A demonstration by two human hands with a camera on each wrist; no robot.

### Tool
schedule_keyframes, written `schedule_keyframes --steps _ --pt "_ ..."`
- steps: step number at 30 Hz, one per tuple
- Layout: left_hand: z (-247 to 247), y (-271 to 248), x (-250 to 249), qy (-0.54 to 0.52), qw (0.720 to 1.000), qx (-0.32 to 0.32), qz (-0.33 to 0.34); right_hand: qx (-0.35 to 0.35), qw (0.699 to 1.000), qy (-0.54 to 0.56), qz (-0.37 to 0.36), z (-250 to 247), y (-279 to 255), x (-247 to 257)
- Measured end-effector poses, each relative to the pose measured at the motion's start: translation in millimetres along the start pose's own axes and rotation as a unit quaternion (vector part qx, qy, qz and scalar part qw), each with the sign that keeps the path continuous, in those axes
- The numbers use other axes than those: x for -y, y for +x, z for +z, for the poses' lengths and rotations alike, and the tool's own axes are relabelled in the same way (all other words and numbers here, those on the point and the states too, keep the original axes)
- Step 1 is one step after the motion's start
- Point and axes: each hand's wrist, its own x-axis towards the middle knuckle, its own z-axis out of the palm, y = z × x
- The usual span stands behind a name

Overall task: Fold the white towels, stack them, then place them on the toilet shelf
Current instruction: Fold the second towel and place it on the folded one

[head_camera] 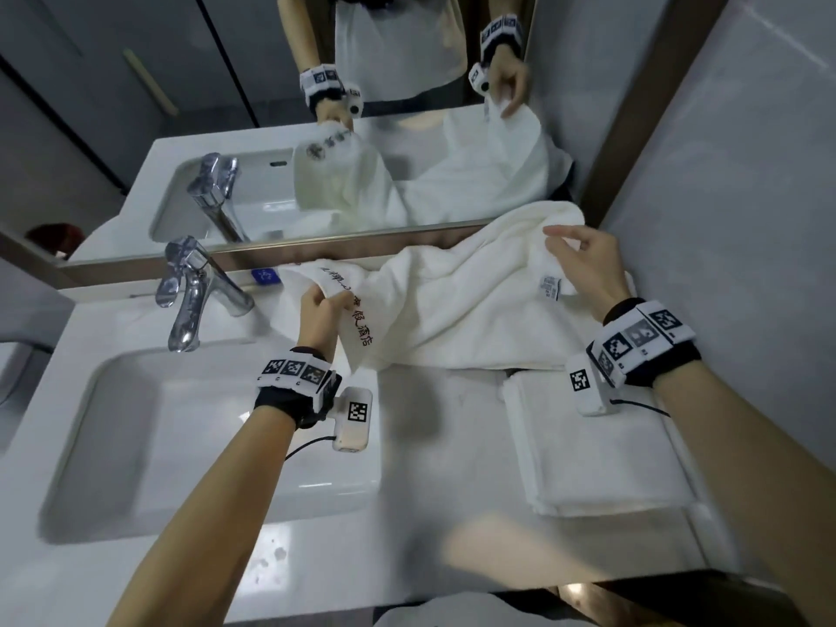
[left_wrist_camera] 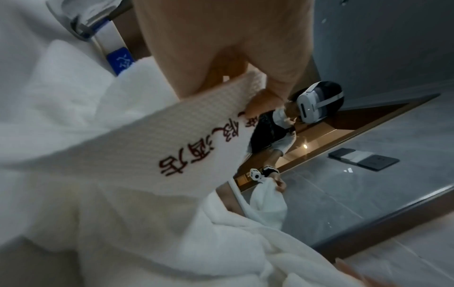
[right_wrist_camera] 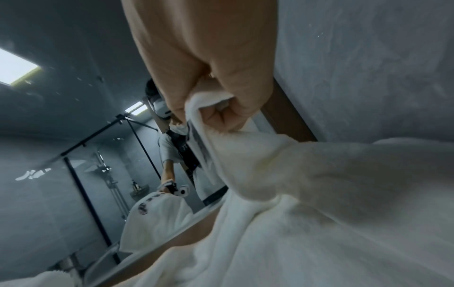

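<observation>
While the head camera is looking down on a white vanity counter (head_camera: pixel 434 445) with a sink (head_camera: pixel 149 441) at the left, a chrome faucet (head_camera: pixel 190 296) is standing at the sink's back edge and a mirror (head_camera: pixel 316 129) is running along the wall behind. The left hand (head_camera: pixel 319 316) is pinching the embroidered end of the unfolded towel (head_camera: pixel 457 305), and the right hand (head_camera: pixel 583 262) is gripping its far corner by the right wall. The towel's long axis is stretching left to right along the mirror's foot, sagging between the hands. A folded towel (head_camera: pixel 601 450) is lying flat on the counter just in front of it, under the right wrist.

In the left wrist view, the left hand (left_wrist_camera: pixel 221 58) is clamping the towel's (left_wrist_camera: pixel 123 174) woven band between thumb and fingers, the red lettering running away from the fingers; a grey tiled wall is showing at the right.

In the right wrist view, the right hand (right_wrist_camera: pixel 209 77) is curling tightly round a bunched corner of the towel (right_wrist_camera: pixel 319 194), which is hanging down and away from the fist beside the grey wall.
</observation>
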Motion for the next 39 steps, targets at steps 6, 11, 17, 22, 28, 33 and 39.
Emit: schedule_keyframes --steps 6,11,17,22,28,33,39 --pt "23.3 -52.4 1.2 0.127 0.973 0.193 -0.016 0.027 0.998 0.020 -0.044 -15.4 -22.9 13.6" --pt "33.7 -77.7 42.3 0.334 0.868 0.356 -0.088 0.041 0.999 -0.022 0.009 -25.2 -38.1 -4.5" --pt "36.4 -89.3 80.4 0.469 0.846 0.236 -0.095 0.063 0.996 -0.026 0.053 -33.4 -61.8 -33.9" --pt "70.2 -86.4 74.9 0.443 0.891 0.063 -0.074 0.103 0.989 -0.009 0.107 -38.6 -79.8 -54.1" --pt "100.9 -79.8 68.2 0.531 0.845 0.007 -0.056 0.106 0.991 -0.039 0.074 -42.0 -94.7 -65.1" --pt "102.1 -81.0 52.4 0.409 0.910 0.062 0.006 0.098 0.993 -0.028 0.067 -48.5 -97.9 -62.4" --pt "101.8 -100.4 33.8 0.243 0.962 0.101 0.071 0.153 0.986 0.058 0.005 -39.1 -104.7 -22.9"
